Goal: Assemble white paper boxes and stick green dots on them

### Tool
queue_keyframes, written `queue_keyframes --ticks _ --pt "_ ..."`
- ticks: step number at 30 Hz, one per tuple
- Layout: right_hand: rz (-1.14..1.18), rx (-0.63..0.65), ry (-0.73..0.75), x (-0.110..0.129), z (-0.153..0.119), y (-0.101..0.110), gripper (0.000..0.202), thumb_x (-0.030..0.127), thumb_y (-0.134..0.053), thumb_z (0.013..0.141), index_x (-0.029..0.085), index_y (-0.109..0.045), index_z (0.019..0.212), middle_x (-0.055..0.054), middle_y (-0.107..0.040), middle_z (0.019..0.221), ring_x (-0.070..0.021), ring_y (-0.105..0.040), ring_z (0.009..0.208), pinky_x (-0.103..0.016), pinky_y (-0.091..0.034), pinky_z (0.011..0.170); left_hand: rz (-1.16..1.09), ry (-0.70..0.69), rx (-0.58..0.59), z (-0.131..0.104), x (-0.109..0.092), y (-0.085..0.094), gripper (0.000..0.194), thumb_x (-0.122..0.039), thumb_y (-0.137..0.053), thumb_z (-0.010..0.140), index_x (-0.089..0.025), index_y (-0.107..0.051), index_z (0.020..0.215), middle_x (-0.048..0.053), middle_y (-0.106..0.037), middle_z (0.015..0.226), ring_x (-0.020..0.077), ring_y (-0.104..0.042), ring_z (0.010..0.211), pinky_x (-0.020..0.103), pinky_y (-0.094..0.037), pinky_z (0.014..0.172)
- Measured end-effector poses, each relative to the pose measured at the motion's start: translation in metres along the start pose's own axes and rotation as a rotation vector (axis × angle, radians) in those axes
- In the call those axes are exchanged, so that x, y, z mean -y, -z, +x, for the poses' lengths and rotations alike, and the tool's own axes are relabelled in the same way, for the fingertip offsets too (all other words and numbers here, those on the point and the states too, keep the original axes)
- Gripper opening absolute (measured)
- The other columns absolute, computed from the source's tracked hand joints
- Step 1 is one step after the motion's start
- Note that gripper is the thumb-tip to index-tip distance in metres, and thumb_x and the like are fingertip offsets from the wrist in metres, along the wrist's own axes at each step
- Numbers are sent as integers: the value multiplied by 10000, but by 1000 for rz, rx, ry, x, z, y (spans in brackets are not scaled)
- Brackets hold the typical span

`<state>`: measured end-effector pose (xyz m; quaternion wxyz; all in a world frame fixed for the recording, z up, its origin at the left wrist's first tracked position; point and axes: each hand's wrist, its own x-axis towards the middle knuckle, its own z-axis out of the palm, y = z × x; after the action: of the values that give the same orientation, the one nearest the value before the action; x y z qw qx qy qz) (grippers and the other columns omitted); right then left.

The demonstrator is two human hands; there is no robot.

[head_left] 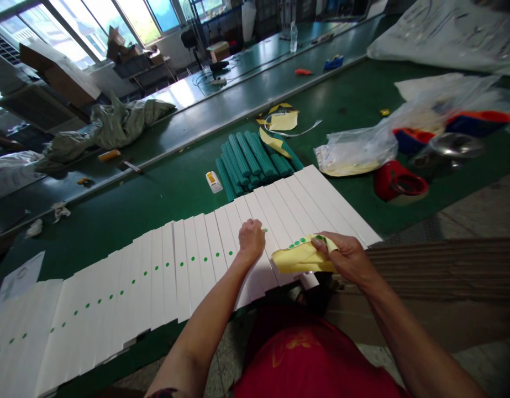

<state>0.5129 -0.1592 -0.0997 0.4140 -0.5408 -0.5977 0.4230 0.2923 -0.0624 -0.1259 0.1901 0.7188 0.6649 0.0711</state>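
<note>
A row of long white boxes (196, 265) lies side by side, slightly fanned, along the near edge of the green table. Many of them bear a small round green sticker (192, 258). My left hand (251, 240) rests over the boxes right of the stickered ones, fingers closed, with a green dot sticker (266, 230) at its fingertips. In my right hand (348, 254) is a folded yellow sticker sheet (302, 258), pinched under the thumb. Several green dots line its upper edge. The boxes under and right of my hands show plain white tops.
Dark green ribbed rods (248, 157) are stacked behind the boxes, beside a small white-and-orange packet (214, 182). To the right are a red tape dispenser (399, 181), a plastic bag (358, 152) and a large white sack (449, 38). A metal rail (238, 99) crosses behind.
</note>
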Motion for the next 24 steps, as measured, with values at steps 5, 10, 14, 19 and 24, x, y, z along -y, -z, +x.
queue_keyframes --ticks 5,10,14,19,24 --pt "-109 -46 94 7 3 -2 276 363 -496 913 165 -668 824 -35 -636 708 -152 -569 648 -234 -423 574 -20 -49 -15 -10 -15 25 130 -211 -576 841 -176 -695 879 66 -617 963 197 -576 922 316 -413 827" --pt "-204 -50 164 9 4 -2 273 329 -469 906 168 -683 855 -66 -691 785 -174 -618 689 -257 -465 610 -295 -314 155 -29 -39 52 254 -323 -539 880 -213 -743 776 1 -616 759 125 -588 734 234 -410 678" --pt "-247 -58 225 11 7 -1 271 306 -454 885 172 -685 841 -69 -702 780 -182 -635 698 -263 -471 602 -408 -354 199 -41 -53 60 144 -303 -655 790 -222 -767 829 5 -614 749 130 -578 719 241 -385 633" --pt "-292 -55 271 13 8 -2 282 281 -435 893 173 -693 859 -66 -712 793 -180 -646 716 -262 -472 616 -406 -298 140 -44 -58 53 102 -213 -667 750 -218 -766 771 3 -624 741 120 -573 695 238 -387 632" --pt "-292 -56 255 12 8 -4 284 296 -437 895 174 -692 866 -66 -715 801 -182 -648 724 -264 -474 623 -416 -333 60 -46 -58 49 106 -185 -653 758 -206 -752 727 -1 -638 714 112 -573 668 237 -388 631"
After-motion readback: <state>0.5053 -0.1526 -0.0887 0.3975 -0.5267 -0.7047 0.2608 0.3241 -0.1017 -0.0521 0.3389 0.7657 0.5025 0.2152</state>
